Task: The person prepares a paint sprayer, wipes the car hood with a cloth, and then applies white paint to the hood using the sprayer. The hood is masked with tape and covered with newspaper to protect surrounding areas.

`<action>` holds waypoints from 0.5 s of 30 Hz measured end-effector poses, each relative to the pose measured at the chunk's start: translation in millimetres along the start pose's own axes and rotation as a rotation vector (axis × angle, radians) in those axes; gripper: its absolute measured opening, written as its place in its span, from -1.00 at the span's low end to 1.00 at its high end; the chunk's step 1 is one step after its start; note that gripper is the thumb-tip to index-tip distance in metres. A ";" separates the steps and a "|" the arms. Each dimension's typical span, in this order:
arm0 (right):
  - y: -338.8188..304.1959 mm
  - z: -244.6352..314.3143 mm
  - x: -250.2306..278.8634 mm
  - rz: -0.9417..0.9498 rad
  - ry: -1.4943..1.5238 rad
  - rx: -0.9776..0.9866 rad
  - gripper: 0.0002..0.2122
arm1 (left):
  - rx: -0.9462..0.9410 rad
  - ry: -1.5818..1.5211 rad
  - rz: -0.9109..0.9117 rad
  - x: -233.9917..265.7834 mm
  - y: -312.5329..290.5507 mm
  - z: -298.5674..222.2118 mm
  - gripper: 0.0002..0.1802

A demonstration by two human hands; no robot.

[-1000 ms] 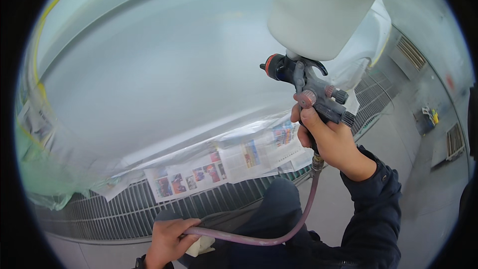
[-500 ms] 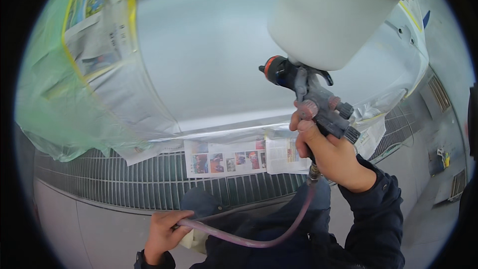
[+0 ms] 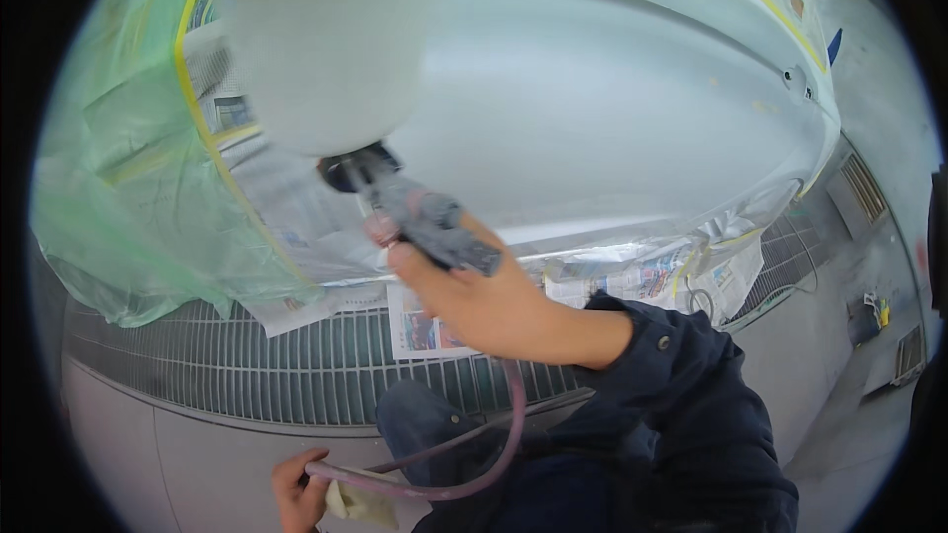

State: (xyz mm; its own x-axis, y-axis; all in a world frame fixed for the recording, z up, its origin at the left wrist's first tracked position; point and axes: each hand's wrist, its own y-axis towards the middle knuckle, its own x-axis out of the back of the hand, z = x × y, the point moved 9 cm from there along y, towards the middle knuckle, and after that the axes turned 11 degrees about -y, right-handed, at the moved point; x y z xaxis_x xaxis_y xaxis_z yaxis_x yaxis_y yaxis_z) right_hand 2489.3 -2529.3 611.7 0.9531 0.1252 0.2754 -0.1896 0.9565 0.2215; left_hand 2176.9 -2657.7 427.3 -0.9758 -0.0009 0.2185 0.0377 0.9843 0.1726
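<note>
My right hand (image 3: 494, 301) is closed round the handle of a spray gun (image 3: 425, 222), held up in front of a silvery vehicle panel (image 3: 592, 128). On top of the gun sits a large whitish paint cup (image 3: 326, 49), which covers part of the panel's left side. From below the handle a pinkish air hose (image 3: 518, 405) loops down and leftward. Low at the left, my left hand (image 3: 299, 489) grips that hose. A pale cloth-like thing (image 3: 360, 503) shows beside the left hand. Blur hides the nozzle and trigger details.
Green masking film (image 3: 128, 158) and taped newspaper (image 3: 276, 188) cover the left of the vehicle. More newspaper (image 3: 622, 276) hangs along its lower edge. A floor grating (image 3: 296, 365) runs beneath it. A small object with yellow on it (image 3: 879, 314) lies at the far right by the wall.
My right hand has swept the spray gun leftward across the panel, drawing the hose along. My left hand has shifted slightly down and left, still on the hose.
</note>
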 end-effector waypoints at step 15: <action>-10.7 22.1 88.0 -0.158 -0.043 0.006 -0.83 | -0.063 0.091 0.248 -47.6 24.0 -49.6 -0.71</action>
State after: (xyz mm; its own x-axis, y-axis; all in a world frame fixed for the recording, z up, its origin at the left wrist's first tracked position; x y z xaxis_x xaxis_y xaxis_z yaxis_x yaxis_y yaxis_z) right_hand 2569.9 -2534.4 654.3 0.9603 -0.0386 0.2762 -0.0393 0.9617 0.2711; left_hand 2235.0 -2642.9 468.6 -0.9116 0.2205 0.3469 0.2897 0.9433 0.1617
